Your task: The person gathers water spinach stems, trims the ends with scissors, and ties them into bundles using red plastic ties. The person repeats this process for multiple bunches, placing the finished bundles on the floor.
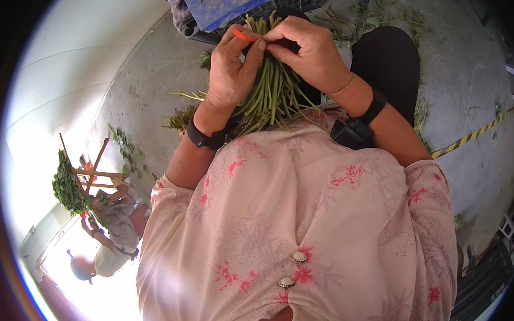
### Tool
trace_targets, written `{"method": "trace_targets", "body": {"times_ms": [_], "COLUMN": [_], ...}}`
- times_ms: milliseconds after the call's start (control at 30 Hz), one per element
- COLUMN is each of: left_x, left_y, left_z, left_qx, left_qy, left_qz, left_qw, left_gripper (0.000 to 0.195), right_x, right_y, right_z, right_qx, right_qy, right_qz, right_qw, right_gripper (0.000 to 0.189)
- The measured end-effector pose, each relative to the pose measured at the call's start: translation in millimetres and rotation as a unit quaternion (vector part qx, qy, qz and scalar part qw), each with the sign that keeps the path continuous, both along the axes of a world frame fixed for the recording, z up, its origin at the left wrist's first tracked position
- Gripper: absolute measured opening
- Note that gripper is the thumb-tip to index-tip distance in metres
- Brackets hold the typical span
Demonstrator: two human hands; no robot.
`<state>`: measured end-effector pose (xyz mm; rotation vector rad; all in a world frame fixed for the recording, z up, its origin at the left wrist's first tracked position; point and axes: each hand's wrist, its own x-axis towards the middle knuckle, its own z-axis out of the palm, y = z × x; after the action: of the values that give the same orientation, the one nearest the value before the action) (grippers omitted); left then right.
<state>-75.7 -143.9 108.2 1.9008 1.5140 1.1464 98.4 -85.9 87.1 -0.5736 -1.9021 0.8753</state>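
Observation:
A thick bundle of green plant stems (270,91) lies in front of my body, its ends fanning down toward my shirt. Over its upper part, my left hand (232,72) and my right hand (313,54) meet fingertip to fingertip. A short orange-red tie (245,35) runs across the left fingers to the pinched tips of both hands. Whether the tie passes around the stems is hidden by the fingers. Above the hands, the cut stem ends (262,22) stick out.
A black plastic crate (307,3) with a blue sheet (228,4) stands ahead. Loose greens (374,18) litter the concrete floor (143,71). More stems (180,117) lie left. Another person (114,227) handles leafy greens (69,186) by a wooden stand (96,172). Yellow-black tape (474,132) crosses the floor at right.

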Motion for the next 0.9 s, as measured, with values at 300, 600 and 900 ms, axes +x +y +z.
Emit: {"method": "trace_targets", "body": {"times_ms": [300,600,900], "left_x": [4,-6,-4], "left_y": [-4,0,-3], "left_z": [9,-5,-10], "left_qx": [-0.063,-0.026,-0.028], "left_qy": [0.034,-0.029,-0.085], "left_qz": [0.01,-0.012,0.03], "left_qw": [0.997,0.999,0.996], "left_gripper": [0.016,0.016,0.014], "right_x": [-3,-1,-4], "right_y": [2,0,-1], "right_z": [0,-4,-6], "right_qx": [-0.05,-0.027,-0.111], "right_qy": [0.029,0.019,0.039], "right_qz": [0.013,0.013,0.014], "right_qw": [0.998,0.999,0.993], "right_gripper": [0.01,0.012,0.009]}}
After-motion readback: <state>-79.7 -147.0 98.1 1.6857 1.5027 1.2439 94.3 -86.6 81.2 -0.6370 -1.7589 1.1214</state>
